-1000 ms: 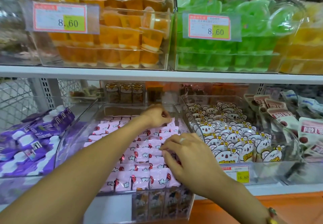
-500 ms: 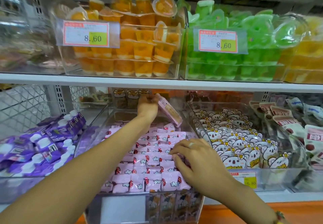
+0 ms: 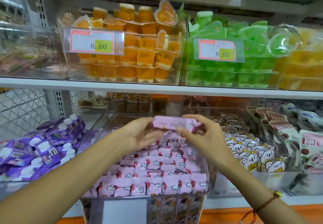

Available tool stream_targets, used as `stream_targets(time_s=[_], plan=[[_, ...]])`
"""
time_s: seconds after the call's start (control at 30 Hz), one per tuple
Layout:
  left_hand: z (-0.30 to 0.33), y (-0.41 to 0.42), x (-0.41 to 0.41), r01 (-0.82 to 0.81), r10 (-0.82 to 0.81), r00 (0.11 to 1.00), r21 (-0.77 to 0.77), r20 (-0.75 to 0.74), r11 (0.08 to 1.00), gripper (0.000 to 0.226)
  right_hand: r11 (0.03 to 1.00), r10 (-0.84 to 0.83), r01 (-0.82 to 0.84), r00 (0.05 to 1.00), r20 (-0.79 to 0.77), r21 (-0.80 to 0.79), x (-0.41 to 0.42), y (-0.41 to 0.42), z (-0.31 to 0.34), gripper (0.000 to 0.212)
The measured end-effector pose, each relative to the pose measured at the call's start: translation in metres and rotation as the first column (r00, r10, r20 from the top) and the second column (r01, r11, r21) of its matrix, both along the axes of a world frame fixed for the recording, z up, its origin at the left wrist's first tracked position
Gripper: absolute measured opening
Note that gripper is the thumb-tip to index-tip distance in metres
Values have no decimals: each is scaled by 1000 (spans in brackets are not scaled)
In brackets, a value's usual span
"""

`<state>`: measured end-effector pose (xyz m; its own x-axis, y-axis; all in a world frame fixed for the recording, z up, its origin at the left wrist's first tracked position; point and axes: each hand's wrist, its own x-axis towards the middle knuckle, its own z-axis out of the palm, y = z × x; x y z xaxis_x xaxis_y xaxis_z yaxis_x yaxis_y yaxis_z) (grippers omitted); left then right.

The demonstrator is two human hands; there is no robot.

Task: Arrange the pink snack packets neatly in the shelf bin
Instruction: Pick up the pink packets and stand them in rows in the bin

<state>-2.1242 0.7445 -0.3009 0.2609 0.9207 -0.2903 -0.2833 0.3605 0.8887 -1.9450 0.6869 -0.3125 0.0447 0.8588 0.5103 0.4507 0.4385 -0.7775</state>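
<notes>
price tags (image 3: 92,42) "8.60", hands' grip on pink packet (image 3: 172,123)

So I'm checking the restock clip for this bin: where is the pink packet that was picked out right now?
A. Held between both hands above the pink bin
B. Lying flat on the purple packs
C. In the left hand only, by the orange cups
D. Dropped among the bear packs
A: the pink packet is held at its ends by the left hand and right hand, above the pink bin.
</notes>
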Motion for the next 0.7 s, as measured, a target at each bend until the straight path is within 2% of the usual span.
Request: stream_targets(time_s=[0.1,0.17,0.23,0.33,0.4,0.5,0.6,0.7], plan=[[1,-3,-5,102,-62,981,214,-184,971,31,977,-35,-49,922,-385,-206,2,2,5,24],[2,-5,-5,195,-116,953,274,-280,942,32,955,-66,-92,860,-506,-282,2,2,9,26],[3,-6,-4,233,-116,930,313,-349,921,33,939,-95,-104,840,-535,-329,3,3,9,35],[2,-7,-3,203,-86,935,322,-344,925,35,918,-108,-137,816,-567,-373,4,5,7,50],[1,-7,-2,188,-62,933,335,-353,923,37,917,-68,-203,769,-635,-344,8,5,9,53],[-3,-5,5,154,-6,936,394,-353,906,38,940,2,-208,799,-602,-272,13,5,9,45],[-3,2,12,179,19,918,457,-395,871,38,966,-7,-151,796,-606,-209,16,8,5,34],[-4,17,10,329,111,784,561,-611,760,39,981,-93,-40,759,-644,-190,22,13,2,25]])
